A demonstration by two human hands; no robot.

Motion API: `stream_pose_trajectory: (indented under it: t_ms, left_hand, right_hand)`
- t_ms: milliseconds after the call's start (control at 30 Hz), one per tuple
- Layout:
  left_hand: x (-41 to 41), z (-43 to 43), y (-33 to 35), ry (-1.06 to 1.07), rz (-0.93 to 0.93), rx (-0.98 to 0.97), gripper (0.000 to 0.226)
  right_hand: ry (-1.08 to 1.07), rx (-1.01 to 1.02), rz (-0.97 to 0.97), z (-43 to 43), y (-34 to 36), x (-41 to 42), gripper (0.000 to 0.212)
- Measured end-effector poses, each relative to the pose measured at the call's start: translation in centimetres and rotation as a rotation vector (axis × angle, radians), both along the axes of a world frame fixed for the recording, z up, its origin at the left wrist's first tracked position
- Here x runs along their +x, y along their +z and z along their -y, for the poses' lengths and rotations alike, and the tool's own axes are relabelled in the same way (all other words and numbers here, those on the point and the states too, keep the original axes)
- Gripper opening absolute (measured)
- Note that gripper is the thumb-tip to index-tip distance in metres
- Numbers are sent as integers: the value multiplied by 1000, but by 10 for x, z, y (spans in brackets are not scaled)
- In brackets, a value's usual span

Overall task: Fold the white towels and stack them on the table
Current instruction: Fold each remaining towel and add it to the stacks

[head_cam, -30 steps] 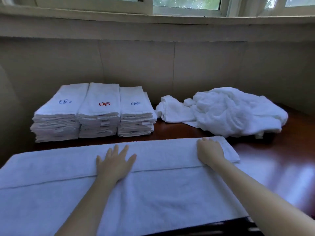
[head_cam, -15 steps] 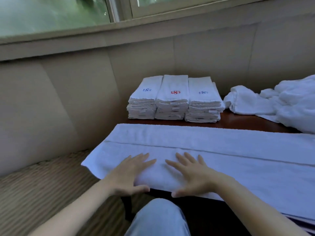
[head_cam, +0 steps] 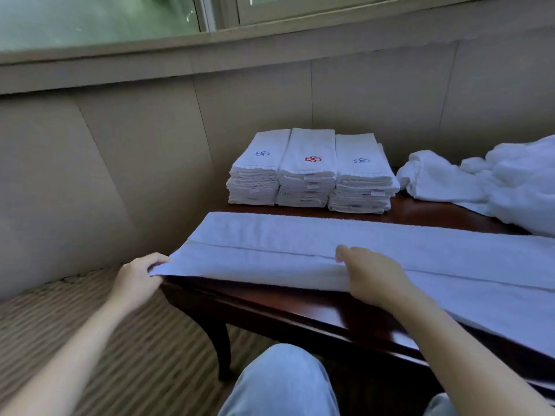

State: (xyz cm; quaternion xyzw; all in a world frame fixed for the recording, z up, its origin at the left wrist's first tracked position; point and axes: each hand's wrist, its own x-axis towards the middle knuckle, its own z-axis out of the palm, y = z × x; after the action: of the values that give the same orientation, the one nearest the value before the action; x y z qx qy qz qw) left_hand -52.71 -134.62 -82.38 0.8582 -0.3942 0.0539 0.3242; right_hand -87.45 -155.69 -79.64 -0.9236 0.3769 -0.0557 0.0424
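The towel point(head_cam: 300, 244) I am working on lies flat along the front of the table point(head_cam: 300, 307), already doubled lengthwise into a long band. Its long axis runs left to right across me, and its right end passes out of view. Its left end reaches the table's left corner, and there my left hand point(head_cam: 135, 279) pinches the near corner of the cloth between thumb and curled fingers, just off the wood. My right hand point(head_cam: 372, 277) sits further along the near long edge, thumb on top and fingers seemingly tucked under the fold, so it grips the band partway down its length. As I judge it, the next fold goes across the band, left end carried rightward, and my left hand already holds that end. Beyond the band, three folded stacks point(head_cam: 309, 169) stand side by side at the back, with the loose heap point(head_cam: 495, 181) to their right.
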Motion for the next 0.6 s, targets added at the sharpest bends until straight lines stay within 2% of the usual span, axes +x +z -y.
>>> stream_pose_trajectory:
  t_ms: [100,200,233,300,367,467,600]
  left_hand:
    - [16,6,19,-93,-279,-126,35]
    - [26,34,37,-198,-518,-293,13]
    - [28,50,42,-209,-559,-311,12]
    - [35,88,46,-169,-503,-257,26]
    - [43,124,44,-57,-371,-138,42]
    - [52,160,26,100,-209,89,41]
    - [57,183,7,218,13,241,36]
  right_hand:
    - [-202,5,94,32,9,-16,10]
    - [-294,35,262,66,16,-24,17]
    - [-309,20,307,78,19,-22,16]
    - [-334,-23,339,104,23,-12,19]
    - [-372,-24,255,128,21,1,22]
    - [-392,-33,2,153,-3,19,25]
    - [-448,-155,21,173,-31,24,32]
